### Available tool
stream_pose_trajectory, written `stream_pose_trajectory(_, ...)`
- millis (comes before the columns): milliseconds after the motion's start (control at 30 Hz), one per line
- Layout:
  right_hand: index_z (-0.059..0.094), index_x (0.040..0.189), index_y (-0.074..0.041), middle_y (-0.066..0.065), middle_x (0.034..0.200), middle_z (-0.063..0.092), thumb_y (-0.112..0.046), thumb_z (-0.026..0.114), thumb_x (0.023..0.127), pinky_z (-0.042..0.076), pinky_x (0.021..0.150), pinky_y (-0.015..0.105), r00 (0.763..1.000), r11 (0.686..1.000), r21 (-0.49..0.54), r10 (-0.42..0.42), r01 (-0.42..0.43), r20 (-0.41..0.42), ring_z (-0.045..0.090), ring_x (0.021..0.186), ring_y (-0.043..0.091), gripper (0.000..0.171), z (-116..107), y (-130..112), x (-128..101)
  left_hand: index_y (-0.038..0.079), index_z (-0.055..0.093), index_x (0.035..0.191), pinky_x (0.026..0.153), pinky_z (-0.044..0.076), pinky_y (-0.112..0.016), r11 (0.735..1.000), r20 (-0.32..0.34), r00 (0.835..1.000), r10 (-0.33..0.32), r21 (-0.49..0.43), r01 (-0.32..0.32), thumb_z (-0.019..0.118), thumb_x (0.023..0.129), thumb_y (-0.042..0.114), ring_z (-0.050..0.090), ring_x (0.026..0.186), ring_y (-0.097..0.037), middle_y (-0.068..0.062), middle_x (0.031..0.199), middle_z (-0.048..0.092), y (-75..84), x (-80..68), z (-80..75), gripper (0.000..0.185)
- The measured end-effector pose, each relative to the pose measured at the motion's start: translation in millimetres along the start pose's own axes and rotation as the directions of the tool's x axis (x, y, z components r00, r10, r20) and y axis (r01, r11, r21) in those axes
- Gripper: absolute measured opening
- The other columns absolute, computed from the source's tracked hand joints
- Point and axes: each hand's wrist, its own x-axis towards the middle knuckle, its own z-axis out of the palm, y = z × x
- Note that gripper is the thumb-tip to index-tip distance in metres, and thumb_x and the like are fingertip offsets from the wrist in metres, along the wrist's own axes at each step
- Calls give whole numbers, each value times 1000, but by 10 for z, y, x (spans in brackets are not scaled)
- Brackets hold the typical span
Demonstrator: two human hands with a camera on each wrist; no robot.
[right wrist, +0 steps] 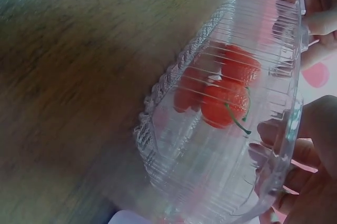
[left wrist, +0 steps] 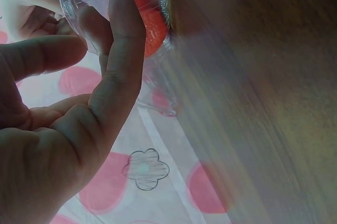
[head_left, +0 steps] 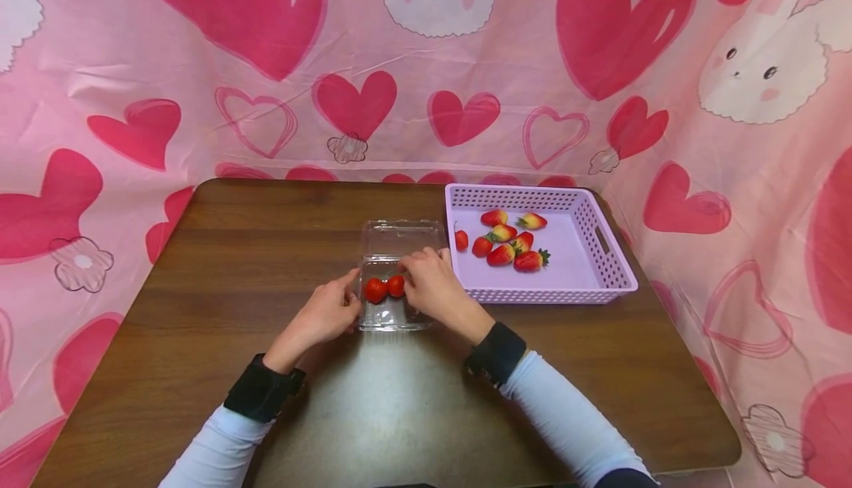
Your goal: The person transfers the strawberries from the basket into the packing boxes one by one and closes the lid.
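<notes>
Both hands are gripping a clear plastic clamshell box point(head_left: 393, 303): left hand point(head_left: 326, 314) pinching its left edge, right hand point(head_left: 433, 288) curling over its right edge. Two strawberries point(head_left: 384, 287) are lying inside. Right of the box, a lilac basket point(head_left: 602, 248) is sitting on the table point(head_left: 233, 273).

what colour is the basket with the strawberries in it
The basket is light purple, a lilac shade, seen best in the head view.

no readable text, labels or numbers, wrist views perhaps too blurred
</notes>
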Motion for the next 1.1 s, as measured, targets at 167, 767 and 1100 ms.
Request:
stream_pose_trajectory(167,78,104,-9,4,93,73,-11,75,90,38,80,42,999,1000,7,6,-6,-46,60,94,26,14,-33,18,-8,-4,30,163,56,48,-31,1000,8,1000,-4,2,3,60,102,4,58,60,-22,-9,80,59,2,-2,-3,69)
stream_pose_trajectory(767,78,105,-7,10,103,72,-11,78,89,43,87,47,987,992,49,119,-114,-111,62,101,32,16,-278,205,-65,-4,29,163,56,46,-32,1000,14,1000,-5,-3,5,59,102,4,57,61,-23,-10,80,59,-4,3,-9,69)
stream_pose_trajectory(1100,77,100,-6,13,104,72,-13,76,89,45,85,49,957,976,46,218,-213,-192,64,102,36,13,-425,401,-130,-4,28,163,56,46,-32,1000,11,1000,-9,-6,9,59,101,3,57,60,-23,-9,79,59,3,-8,-1,70)
